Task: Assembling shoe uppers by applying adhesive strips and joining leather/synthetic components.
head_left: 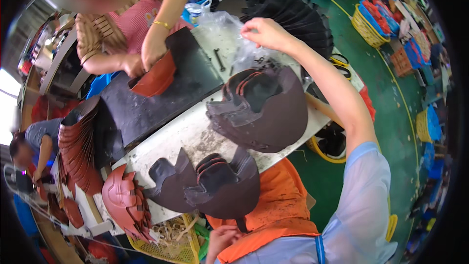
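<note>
Head view, right hand (267, 34): stretched way out over the far side of the table, fingers curled in toward the thumb. Couldn't tell if they pinched anything tiny, nothing obvious showed there.
Left hand (223, 240): low by the lap, fingers bent and loosely bunched near the underside of the smaller stack. Partly hidden, so I couldn't tell whether they gripped anything.
Clear plastic bag (220, 23): crumpled right by the right fingertips, probably sat that far over to leave the near side for the stacks.
Smaller dark stack (242, 195): closest thing to the left hand, poking past the table's near edge, which I'd guess made it easy to get at from below.
Larger dark stack (283, 122): just right of that one, layers slightly offset, likely so single pieces could be lifted off.
White table (156, 144): grubby, carried both stacks within easy reach.
Orange apron (283, 195): draped over the lap, smudged, presumably saving the clothes.
Co-worker's hands (137, 66): both on a curved red-brown piece (159, 79), maybe two-handed because it bowed.
Black board (190, 66): in front of the co-worker, looked like a smooth firm work surface.
Red-brown fan (80, 151): off left, overlapped like shingles, probably so every edge was grabbable.
</note>
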`<state>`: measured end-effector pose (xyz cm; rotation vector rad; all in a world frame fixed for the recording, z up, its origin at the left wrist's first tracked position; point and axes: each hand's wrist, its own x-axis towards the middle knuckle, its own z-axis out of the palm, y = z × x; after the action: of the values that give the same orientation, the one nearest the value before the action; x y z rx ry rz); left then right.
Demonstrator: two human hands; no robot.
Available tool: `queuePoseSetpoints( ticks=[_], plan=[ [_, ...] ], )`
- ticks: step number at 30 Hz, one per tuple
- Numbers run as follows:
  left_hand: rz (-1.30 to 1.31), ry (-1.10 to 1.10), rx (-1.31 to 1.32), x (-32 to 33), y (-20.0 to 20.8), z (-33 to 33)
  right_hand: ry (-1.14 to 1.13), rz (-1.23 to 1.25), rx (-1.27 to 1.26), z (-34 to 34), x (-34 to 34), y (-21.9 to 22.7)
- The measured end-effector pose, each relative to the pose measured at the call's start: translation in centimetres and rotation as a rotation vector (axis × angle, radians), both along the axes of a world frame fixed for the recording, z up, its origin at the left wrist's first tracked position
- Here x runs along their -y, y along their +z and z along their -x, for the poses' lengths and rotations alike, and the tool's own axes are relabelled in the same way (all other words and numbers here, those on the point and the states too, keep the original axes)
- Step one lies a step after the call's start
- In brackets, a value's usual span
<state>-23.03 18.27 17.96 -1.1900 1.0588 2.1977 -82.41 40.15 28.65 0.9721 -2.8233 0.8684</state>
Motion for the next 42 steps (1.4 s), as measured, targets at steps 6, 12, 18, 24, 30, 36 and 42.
queuePoseSetpoints(
  ticks=[6,12,18,24,30,36,42],
  plan=[
    [0.785,-0.715,-0.063,-2.1,-3.5,-0.2,-0.165,0.128,0.156,-5.5,-9.1,3.5],
    [1.177,-1.156,0.097,1.8,-8.2,-3.6,-0.239,-0.187,0.393,-11.6,-14.1,-0.5],
    [1.297,-1.440,-0.006,9.4,-12.6,-11.0,-0.182,0.039,0.170,-14.2,-13.5,-3.4],
    [0.881,-1.049,0.120,6.8,-2.9,-4.3,0.193,-0.400,-0.414,-6.3,-12.7,-6.3],
    [0.542,-0.787,-0.567,0.1,-5.7,-4.6,0.359,-0.484,-0.502,-4.3,-10.3,-7.0],
    [1.052,-1.109,-0.120,2.3,-6.2,-14.1,0.459,-0.599,-0.516,-3.3,-10.9,-5.3],
    [1.211,-0.768,-0.046,1.9,-3.5,-8.7,0.425,-0.396,-0.199,-1.5,-14.3,-9.7]
  ],
)
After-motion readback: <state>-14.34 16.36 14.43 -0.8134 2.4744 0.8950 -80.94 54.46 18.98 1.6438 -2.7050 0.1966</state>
